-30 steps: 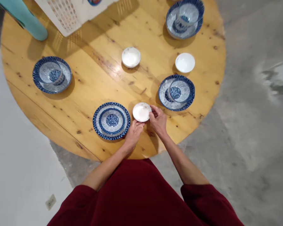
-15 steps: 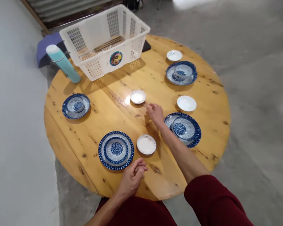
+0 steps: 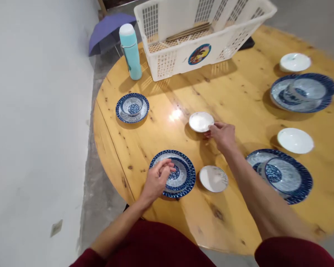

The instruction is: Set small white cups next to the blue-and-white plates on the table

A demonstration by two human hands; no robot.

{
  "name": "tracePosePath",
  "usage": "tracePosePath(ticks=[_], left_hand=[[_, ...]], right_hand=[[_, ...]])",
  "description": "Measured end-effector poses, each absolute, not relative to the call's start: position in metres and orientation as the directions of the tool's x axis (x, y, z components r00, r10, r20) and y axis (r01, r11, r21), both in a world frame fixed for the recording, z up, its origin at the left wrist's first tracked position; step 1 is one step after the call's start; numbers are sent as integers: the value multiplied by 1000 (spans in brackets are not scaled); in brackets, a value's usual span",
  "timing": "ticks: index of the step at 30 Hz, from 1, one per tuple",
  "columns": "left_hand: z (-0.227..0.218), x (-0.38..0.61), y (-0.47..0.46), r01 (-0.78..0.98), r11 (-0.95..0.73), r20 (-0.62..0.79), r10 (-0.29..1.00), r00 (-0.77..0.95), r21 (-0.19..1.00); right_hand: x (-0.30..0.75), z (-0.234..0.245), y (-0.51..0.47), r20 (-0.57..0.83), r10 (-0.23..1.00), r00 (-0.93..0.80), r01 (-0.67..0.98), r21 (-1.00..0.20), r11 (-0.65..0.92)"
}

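Observation:
My right hand (image 3: 224, 135) pinches the right rim of a small white dish (image 3: 200, 121) near the middle of the table. The dish appears slightly raised, with its shadow to the lower left. Empty and loosely curved, with its fingers partly extended, my left hand (image 3: 157, 178) hovers over the left side of a blue-patterned plate (image 3: 191, 185). A matching bowl (image 3: 182, 174) sits in that plate, partly hidden by my fingers. Just right of it lies another small white dish (image 3: 213, 178). My right forearm passes close to a plate (image 3: 304, 181) with a bowl (image 3: 284, 173) in it.
A white plastic basket (image 3: 178, 61) with chopsticks (image 3: 189, 31) stands at the back, beside a turquoise bottle (image 3: 132, 55). A plate with a bowl (image 3: 133, 107) is at left. Right are another plate (image 3: 327, 83) and white dishes (image 3: 295, 140) (image 3: 295, 62). A wall (image 3: 44, 111) borders the left.
My right hand, earlier beside the small white dish, now grips its rim. My left hand has moved from the plate's lower right to over its left side. The view has turned left.

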State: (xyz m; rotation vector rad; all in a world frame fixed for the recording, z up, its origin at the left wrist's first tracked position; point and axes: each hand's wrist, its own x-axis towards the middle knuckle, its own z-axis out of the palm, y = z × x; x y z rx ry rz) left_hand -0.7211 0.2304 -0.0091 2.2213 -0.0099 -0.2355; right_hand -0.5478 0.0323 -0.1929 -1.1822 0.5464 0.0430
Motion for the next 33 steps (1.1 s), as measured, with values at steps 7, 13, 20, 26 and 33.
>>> tracePosePath(ticks=[7, 13, 20, 26, 33], left_hand=[[25, -632, 291, 73, -743, -182, -67, 981, 665], [44, -588, 329, 87, -733, -187, -56, 981, 675], [40, -566, 349, 136, -776, -221, -4, 975, 616], [44, -562, 352, 29, -872, -139, -45, 989, 489], [66, -562, 341, 33, -968, -219, -23, 976, 249]], right_hand=[[-582, -76, 111, -334, 58, 941, -328, -857, 397], [-569, -49, 170, -346, 114, 931, -364, -876, 316], [-568, -54, 195, -419, 117, 901, -435, -866, 247], [-568, -62, 201, -348, 62, 935, -353, -929, 115], [-571, -58, 201, -340, 48, 939, -339, -940, -29]])
